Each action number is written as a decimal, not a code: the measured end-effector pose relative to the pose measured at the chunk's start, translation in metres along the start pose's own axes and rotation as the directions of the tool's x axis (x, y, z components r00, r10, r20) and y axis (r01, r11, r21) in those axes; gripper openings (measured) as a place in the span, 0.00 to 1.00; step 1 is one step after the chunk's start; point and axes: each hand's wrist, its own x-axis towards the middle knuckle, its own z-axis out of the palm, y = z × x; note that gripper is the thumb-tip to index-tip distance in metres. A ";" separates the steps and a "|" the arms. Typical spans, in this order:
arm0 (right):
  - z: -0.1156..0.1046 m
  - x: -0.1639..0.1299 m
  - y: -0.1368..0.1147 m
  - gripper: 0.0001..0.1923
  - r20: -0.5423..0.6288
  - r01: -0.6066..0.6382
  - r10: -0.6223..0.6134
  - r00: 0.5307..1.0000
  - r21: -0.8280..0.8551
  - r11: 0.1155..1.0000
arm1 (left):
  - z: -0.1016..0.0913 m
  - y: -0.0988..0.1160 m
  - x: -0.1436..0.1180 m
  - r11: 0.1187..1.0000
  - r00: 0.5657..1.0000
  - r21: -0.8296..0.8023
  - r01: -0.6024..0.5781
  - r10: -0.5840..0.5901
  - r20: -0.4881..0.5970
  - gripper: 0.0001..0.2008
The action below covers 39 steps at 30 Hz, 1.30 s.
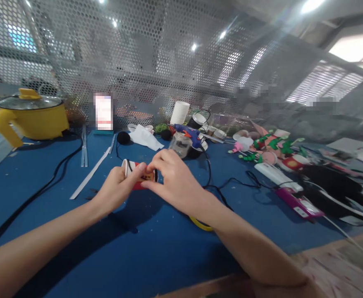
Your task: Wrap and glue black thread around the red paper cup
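Observation:
Both hands meet over the blue table (156,244) around a small red paper cup (138,174) lying on its side, its white rim facing left. My left hand (118,188) grips the cup from the left. My right hand (172,180) pinches its right end, where a yellow and black piece shows between the fingertips. A blue glue gun (188,133) rests just behind the hands.
A yellow pot (32,116) with a glass lid stands at the far left, its black cable (39,191) trailing across the table. White strips (90,174), a white paper cup (179,112), cloth and craft pieces (268,149) crowd the back. A perforated metal screen closes the rear.

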 end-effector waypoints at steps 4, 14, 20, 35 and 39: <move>0.010 -0.002 0.003 0.04 0.037 -0.005 0.003 0.999 0.037 0.999 | 0.000 0.003 -0.001 1.000 0.998 0.000 0.019 -0.019 0.060 0.22; -0.003 0.005 0.018 0.03 0.173 -0.337 0.296 0.939 0.624 0.705 | 0.000 0.000 0.000 0.897 0.953 -0.333 0.290 -0.239 0.188 0.23; -0.003 0.005 0.029 0.07 0.146 -0.308 0.303 0.942 0.734 0.605 | 0.001 0.004 0.002 0.814 0.928 -0.446 0.373 -0.332 0.169 0.21; -0.002 0.007 0.036 0.05 0.128 -0.358 0.370 0.920 0.659 0.661 | 0.001 0.008 0.000 0.814 0.916 -0.420 0.402 -0.366 0.166 0.21; 0.000 0.007 0.038 0.05 0.128 -0.355 0.360 0.924 0.638 0.684 | 0.000 0.006 -0.001 0.836 0.917 -0.378 0.398 -0.356 0.178 0.23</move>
